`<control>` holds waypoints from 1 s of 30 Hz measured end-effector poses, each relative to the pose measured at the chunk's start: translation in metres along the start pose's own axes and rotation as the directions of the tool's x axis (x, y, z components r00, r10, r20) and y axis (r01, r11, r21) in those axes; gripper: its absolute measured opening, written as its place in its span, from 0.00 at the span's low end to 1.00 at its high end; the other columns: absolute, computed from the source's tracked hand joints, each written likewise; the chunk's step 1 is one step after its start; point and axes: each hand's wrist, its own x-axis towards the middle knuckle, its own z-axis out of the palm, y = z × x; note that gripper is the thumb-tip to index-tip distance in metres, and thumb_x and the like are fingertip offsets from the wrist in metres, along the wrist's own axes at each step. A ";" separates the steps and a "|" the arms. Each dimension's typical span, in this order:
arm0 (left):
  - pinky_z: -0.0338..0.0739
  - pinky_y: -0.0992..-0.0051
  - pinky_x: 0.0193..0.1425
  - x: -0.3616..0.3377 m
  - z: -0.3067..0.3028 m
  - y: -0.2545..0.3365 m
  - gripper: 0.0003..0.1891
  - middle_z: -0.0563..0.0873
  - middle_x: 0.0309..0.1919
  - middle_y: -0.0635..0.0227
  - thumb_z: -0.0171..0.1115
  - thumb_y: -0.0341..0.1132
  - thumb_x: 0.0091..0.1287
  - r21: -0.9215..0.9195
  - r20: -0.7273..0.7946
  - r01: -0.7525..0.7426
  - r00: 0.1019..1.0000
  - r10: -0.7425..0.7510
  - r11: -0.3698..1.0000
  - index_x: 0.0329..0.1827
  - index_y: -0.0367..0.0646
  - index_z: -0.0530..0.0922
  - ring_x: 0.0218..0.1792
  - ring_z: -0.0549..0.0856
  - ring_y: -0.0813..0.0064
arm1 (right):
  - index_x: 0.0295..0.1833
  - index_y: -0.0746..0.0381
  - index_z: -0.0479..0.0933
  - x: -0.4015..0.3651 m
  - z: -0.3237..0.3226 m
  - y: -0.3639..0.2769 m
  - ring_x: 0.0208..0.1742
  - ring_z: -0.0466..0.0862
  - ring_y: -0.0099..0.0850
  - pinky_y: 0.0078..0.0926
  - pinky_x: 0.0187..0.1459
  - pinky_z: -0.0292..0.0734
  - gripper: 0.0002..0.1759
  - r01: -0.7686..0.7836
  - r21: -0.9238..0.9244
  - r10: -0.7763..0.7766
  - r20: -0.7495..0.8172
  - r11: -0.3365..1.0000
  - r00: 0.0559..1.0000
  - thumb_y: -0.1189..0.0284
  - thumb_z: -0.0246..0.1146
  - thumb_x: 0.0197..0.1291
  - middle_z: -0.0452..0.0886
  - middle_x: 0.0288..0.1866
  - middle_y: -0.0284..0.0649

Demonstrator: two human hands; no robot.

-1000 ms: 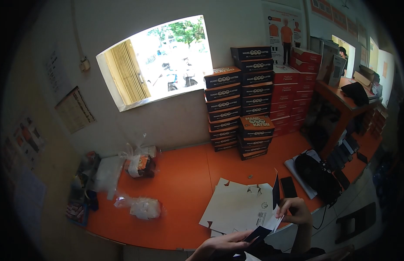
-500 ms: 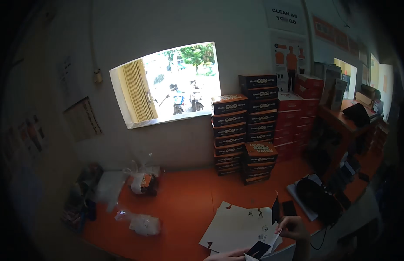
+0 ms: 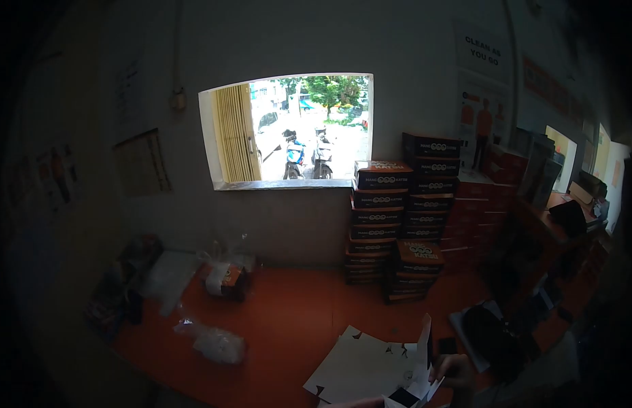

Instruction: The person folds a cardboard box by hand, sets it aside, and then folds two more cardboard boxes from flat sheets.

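Note:
A part-folded cardboard box (image 3: 419, 389), white inside and dark on its outer faces, is at the bottom edge of the view with one flap standing up. The fingers of my right hand (image 3: 453, 370) are closed on its right-hand panel. Only a sliver of my left hand (image 3: 360, 404) shows at the bottom edge, against the box's left side; its fingers are mostly cut off. Beneath and behind the box lie flat white box blanks (image 3: 356, 364) on the orange table (image 3: 288, 326).
Stacks of dark and orange printed boxes (image 3: 378, 216) stand at the back, beside red boxes (image 3: 475, 211). Left are two plastic-bagged packages, one holding a box (image 3: 229, 277), one white (image 3: 219, 345). A black bag (image 3: 489, 333) sits at right. A window (image 3: 295, 129) opens above.
The view has swung left and upward, so the stacks and window appear farther right. The raised flap leans differently, showing more white, and my right hand still grips the box.

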 end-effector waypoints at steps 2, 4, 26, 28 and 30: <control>0.68 0.71 0.53 0.000 -0.001 0.000 0.24 0.74 0.43 0.62 0.48 0.46 0.71 -0.003 -0.005 -0.003 1.000 0.003 1.000 0.61 0.36 0.65 0.46 0.73 0.73 | 0.31 0.69 0.79 0.001 -0.001 0.004 0.33 0.84 0.37 0.30 0.36 0.80 0.12 -0.008 0.000 0.008 0.008 1.000 1.000 0.74 0.74 0.47 0.81 0.29 0.50; 0.69 0.71 0.53 0.000 -0.001 0.001 0.23 0.74 0.43 0.62 0.48 0.46 0.71 -0.002 -0.012 -0.006 1.000 0.006 1.000 0.61 0.36 0.65 0.46 0.73 0.73 | 0.31 0.69 0.79 0.003 -0.001 0.005 0.33 0.84 0.37 0.29 0.35 0.79 0.12 -0.008 0.008 0.008 0.019 1.000 1.000 0.74 0.74 0.47 0.81 0.29 0.50; 0.72 0.69 0.53 -0.001 -0.002 0.000 0.23 0.78 0.43 0.60 0.50 0.41 0.71 -0.021 -0.034 -0.036 0.999 0.035 0.999 0.63 0.35 0.67 0.45 0.77 0.73 | 0.32 0.68 0.79 -0.001 0.000 0.008 0.33 0.84 0.35 0.27 0.36 0.79 0.11 -0.030 -0.066 0.033 0.038 0.997 0.999 0.75 0.74 0.47 0.81 0.30 0.48; 0.72 0.69 0.53 -0.002 -0.003 -0.001 0.23 0.79 0.43 0.59 0.51 0.41 0.71 -0.026 -0.039 -0.041 0.998 0.040 0.999 0.63 0.35 0.67 0.45 0.78 0.72 | 0.32 0.68 0.79 0.000 0.002 0.007 0.33 0.84 0.35 0.27 0.36 0.80 0.12 -0.026 -0.039 0.026 0.018 0.999 0.999 0.75 0.74 0.45 0.81 0.30 0.47; 0.73 0.69 0.53 -0.002 -0.003 -0.005 0.22 0.79 0.43 0.59 0.51 0.41 0.71 -0.035 -0.041 -0.044 0.998 0.043 0.998 0.63 0.35 0.67 0.45 0.78 0.72 | 0.32 0.68 0.79 0.004 0.008 0.005 0.33 0.84 0.34 0.26 0.36 0.80 0.13 0.010 -0.013 -0.010 0.006 1.000 1.000 0.76 0.76 0.43 0.80 0.29 0.46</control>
